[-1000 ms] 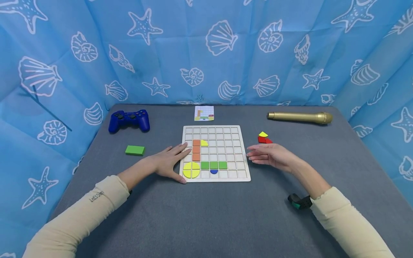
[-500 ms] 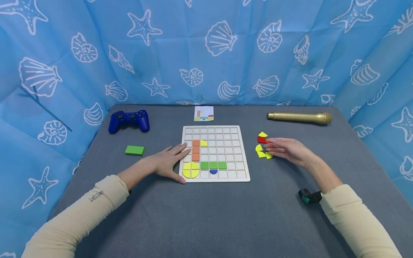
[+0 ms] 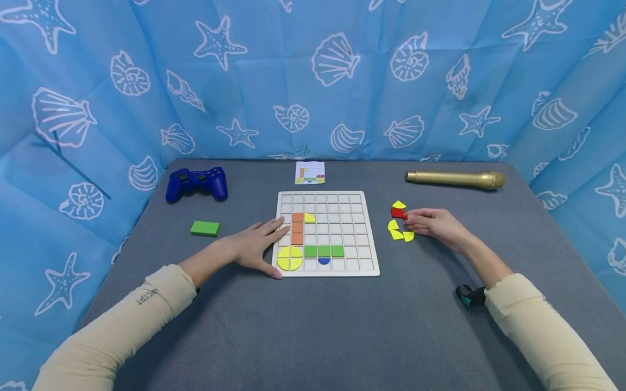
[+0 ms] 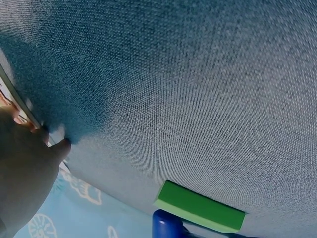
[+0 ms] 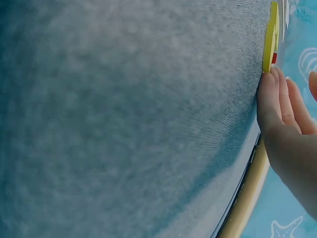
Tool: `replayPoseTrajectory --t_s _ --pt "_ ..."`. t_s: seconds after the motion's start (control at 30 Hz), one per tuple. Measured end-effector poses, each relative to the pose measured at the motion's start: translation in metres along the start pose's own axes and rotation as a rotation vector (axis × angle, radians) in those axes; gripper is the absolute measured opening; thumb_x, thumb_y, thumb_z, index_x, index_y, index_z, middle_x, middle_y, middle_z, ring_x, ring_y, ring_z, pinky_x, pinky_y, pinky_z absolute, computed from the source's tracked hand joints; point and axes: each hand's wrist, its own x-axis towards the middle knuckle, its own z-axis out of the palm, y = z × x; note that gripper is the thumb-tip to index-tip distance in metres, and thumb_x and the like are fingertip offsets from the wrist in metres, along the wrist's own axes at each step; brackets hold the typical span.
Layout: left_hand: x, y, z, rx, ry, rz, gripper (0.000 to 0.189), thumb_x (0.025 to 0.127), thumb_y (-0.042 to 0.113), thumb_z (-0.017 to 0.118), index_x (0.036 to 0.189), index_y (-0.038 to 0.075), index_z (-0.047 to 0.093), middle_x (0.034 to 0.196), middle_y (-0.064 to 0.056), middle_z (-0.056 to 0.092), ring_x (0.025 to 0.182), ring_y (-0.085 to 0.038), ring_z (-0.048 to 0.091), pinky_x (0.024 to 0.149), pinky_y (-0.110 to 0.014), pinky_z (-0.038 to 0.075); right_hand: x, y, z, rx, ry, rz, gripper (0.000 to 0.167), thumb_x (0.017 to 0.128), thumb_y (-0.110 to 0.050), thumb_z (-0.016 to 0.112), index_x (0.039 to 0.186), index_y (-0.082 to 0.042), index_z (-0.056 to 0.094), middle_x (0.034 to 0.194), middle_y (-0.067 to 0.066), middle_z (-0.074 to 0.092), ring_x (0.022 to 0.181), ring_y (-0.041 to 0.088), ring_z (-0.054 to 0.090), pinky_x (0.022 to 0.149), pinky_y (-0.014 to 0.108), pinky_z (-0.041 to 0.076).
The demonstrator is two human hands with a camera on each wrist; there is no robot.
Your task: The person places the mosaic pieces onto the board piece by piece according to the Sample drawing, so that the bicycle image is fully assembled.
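Note:
A white grid board (image 3: pixel 337 273) lies mid-table with orange, yellow, green and blue tiles set in its cells. My left hand (image 3: pixel 256 244) rests spread on the board's left edge, thumb at the lower left corner; the left wrist view catches part of this hand (image 4: pixel 27 163) at the edge. To the right of the board, my right hand (image 3: pixel 435 224) pinches a small red tile with a rounded side (image 3: pixel 405 216) at the fingertips. Beside it lie a red square tile (image 3: pixel 397 213) and several yellow quarter-circle tiles (image 3: pixel 393 225). In the right wrist view, yellow tiles (image 5: pixel 270 39) lie just past the fingertips.
A green block (image 3: pixel 205 228) and a blue game controller (image 3: pixel 196 183) are on the left. Behind the board lies a small printed pattern card (image 3: pixel 310 172). At the back right is a gold microphone (image 3: pixel 455 179). A blue seashell curtain (image 3: pixel 313 81) borders the table.
My right hand has moved right and slightly back from beside the board to the red tiles, and its fingers have drawn together. Yellow tiles it covered now show. The left hand stays put.

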Motion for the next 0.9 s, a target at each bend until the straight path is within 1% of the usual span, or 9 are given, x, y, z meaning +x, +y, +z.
replayPoseTrajectory --t_s 0.1,0.17,0.27,0.33,0.5,0.6,0.7,0.8,0.9 --pt "0.0 0.0 0.0 0.001 -0.001 0.0 0.116 0.071 0.08 0.055 0.155 0.019 0.004 0.159 -0.006 -0.006 0.144 -0.021 -0.003 0.112 -0.05 0.008 -0.001 0.001 0.001 -0.057 -0.001 -0.012 0.053 0.098 -0.032 0.055 0.135 0.005 0.047 0.135 0.024 0.048 0.116 0.026 0.054 0.089 0.029 0.048" --pt "0.0 0.0 0.0 0.004 -0.002 -0.002 0.116 0.071 0.08 0.055 0.155 0.019 0.004 0.159 -0.006 -0.007 0.144 -0.021 -0.003 0.112 -0.05 0.007 -0.003 0.001 0.001 -0.101 -0.008 -0.03 0.052 0.098 -0.031 0.057 0.135 0.004 0.048 0.132 0.023 0.051 0.113 0.025 0.056 0.088 0.029 0.049" --pt "0.001 0.0 0.0 0.002 -0.004 -0.004 0.116 0.071 0.08 0.056 0.155 0.019 0.004 0.159 -0.006 -0.006 0.144 -0.021 -0.003 0.112 -0.05 0.008 -0.008 0.002 0.002 -0.17 -0.02 -0.073 0.047 0.097 -0.025 0.059 0.133 0.002 0.05 0.125 0.021 0.058 0.106 0.02 0.059 0.083 0.029 0.051" --pt "0.001 0.0 0.0 0.001 -0.007 -0.008 0.116 0.071 0.08 0.056 0.155 0.019 0.004 0.159 -0.006 -0.006 0.144 -0.021 -0.003 0.112 -0.05 0.008 -0.011 0.004 0.002 -0.203 -0.042 -0.117 0.044 0.096 -0.019 0.061 0.132 0.004 0.051 0.12 0.021 0.06 0.101 0.019 0.061 0.08 0.029 0.051" --pt "0.001 0.0 0.0 -0.002 -0.008 -0.01 0.116 0.071 0.081 0.055 0.155 0.02 0.004 0.159 -0.006 -0.006 0.144 -0.021 -0.003 0.112 -0.05 0.008 -0.015 0.008 0.004 -0.221 -0.1 -0.243 0.043 0.088 -0.001 0.067 0.126 0.011 0.053 0.11 0.02 0.062 0.098 0.026 0.061 0.077 0.026 0.052" --pt "0.001 0.0 0.0 0.002 -0.006 -0.006 0.116 0.071 0.081 0.055 0.155 0.019 0.004 0.159 -0.006 -0.006 0.144 -0.021 -0.003 0.112 -0.05 0.008 -0.016 0.009 0.005 -0.261 -0.097 -0.304 0.043 0.084 0.002 0.071 0.123 0.011 0.056 0.107 0.018 0.063 0.095 0.027 0.06 0.076 0.024 0.051" --pt "0.001 0.0 0.0 0.006 -0.007 -0.009 0.116 0.071 0.081 0.055 0.155 0.019 0.004 0.159 -0.006 -0.006 0.144 -0.021 -0.003 0.112 -0.049 0.008 -0.017 0.01 0.007 -0.323 -0.081 -0.353 0.039 0.082 0.004 0.072 0.119 0.008 0.06 0.104 0.015 0.063 0.092 0.027 0.06 0.075 0.025 0.051" --pt "0.001 0.0 0.0 0.003 -0.008 -0.013 0.116 0.07 0.081 0.056 0.155 0.019 0.005 0.159 -0.006 -0.006 0.144 -0.021 -0.003 0.112 -0.049 0.008 -0.017 0.01 0.009 -0.384 -0.065 -0.373 0.036 0.081 0.004 0.072 0.116 0.006 0.063 0.1 0.012 0.064 0.088 0.026 0.059 0.074 0.027 0.05" --pt "0.001 0.001 0.0 0.006 -0.008 -0.012 0.116 0.07 0.081 0.055 0.155 0.019 0.004 0.159 -0.006 -0.006 0.144 -0.021 -0.003 0.112 -0.049 0.008 -0.017 0.009 0.011 -0.408 -0.063 -0.366 0.037 0.08 0.003 0.073 0.116 0.006 0.063 0.096 0.01 0.062 0.085 0.024 0.057 0.072 0.027 0.05"
